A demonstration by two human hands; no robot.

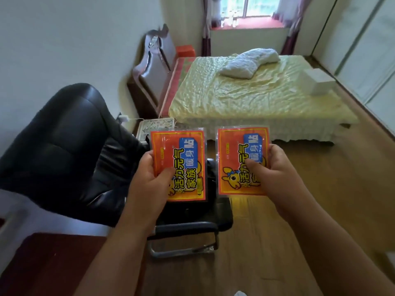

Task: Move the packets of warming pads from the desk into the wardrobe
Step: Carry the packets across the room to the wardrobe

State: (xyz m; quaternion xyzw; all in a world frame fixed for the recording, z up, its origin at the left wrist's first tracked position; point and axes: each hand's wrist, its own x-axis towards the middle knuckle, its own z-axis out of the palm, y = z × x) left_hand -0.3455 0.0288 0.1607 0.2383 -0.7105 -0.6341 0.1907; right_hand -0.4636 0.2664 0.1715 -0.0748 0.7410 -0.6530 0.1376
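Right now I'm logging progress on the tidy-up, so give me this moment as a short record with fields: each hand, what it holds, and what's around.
left hand: left hand grips the left packet by its lower left edge, thumb on the front
right hand: right hand grips the right packet by its right edge, thumb on the front
packets: side by side, apart, printed faces toward the camera
below: black chair
ahead: bed
far right: white sliding panels, shut
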